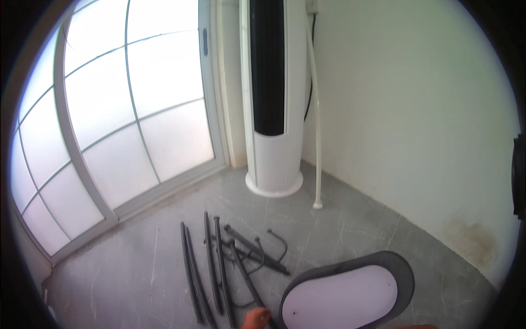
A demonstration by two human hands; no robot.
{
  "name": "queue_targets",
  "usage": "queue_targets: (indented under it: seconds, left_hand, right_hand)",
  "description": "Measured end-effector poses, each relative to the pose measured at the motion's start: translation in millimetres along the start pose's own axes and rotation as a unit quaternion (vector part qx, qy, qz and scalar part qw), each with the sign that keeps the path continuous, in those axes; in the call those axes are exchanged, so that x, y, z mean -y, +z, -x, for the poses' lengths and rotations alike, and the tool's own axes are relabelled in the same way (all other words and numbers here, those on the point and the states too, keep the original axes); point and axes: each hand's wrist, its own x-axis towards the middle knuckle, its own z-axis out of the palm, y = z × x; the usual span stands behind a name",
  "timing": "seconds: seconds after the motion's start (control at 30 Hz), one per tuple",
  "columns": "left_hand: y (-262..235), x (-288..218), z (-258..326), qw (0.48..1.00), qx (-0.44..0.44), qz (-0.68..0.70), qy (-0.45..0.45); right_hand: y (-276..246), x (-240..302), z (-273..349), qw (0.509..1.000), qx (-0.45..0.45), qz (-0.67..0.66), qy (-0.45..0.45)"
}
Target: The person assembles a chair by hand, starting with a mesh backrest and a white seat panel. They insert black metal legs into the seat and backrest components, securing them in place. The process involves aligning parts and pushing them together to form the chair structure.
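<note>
My left hand (256, 318) comes in at the lower edge, its fingers curled around the lower part of a dark metal tube (246, 275). Curved hooks branch off this tube. Just to its left lie several straight black tubes (212, 262), roughly side by side on the floor. Beyond my hand is another dark pole (263, 256) with curved hooks (280, 244), lying at a slant. To the right of the hand sits an oval black base (404, 274) with a pale inner panel (342, 296). Only a sliver of skin, seemingly my right hand (421, 327), shows at the bottom edge; its fingers are hidden.
A tall white floor-standing air conditioner (278, 164) with a black front stands in the corner. Beside it a pale pipe (318, 137) runs down to the grey tiled floor (148, 279). A frosted glass sliding door (159, 109) is at the left, a stained white wall (405, 120) at the right.
</note>
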Motion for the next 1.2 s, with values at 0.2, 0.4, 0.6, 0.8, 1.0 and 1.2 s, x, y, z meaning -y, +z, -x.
queue_targets:
  seconds: [0.2, 0.4, 0.6, 0.8, 1.0, 1.2]
  left_hand:
    - [-10.4, -32.7, 1.6, 0.997, 0.018, 0.044, -0.059]
    - [-12.5, -29.7, 4.1, 0.998, 0.028, 0.018, -0.055]
    - [-43.7, -35.7, -75.4, 0.996, -0.021, 0.013, 0.08]
    - [-31.7, -32.6, -26.5, 0.995, 0.043, 0.066, 0.06]
    - [-2.4, -61.9, -17.2, 0.969, 0.152, 0.179, -0.075]
    - [22.1, -77.2, -22.2, 0.899, 0.192, 0.327, -0.22]
  right_hand:
    - [6.7, -14.7, -3.3, 0.998, -0.057, 0.008, 0.012]
    - [2.9, -17.4, -7.1, 0.998, -0.062, 0.007, -0.011]
    - [-109.1, -29.9, -41.7, 0.999, -0.049, 0.018, -0.016]
    - [-116.8, 45.0, -18.6, 0.999, -0.046, -0.016, 0.014]
    - [-156.0, 53.3, -12.8, 0.998, -0.022, -0.033, 0.051]
    - [-189.2, 59.4, -9.9, 0.997, -0.005, -0.037, 0.066]
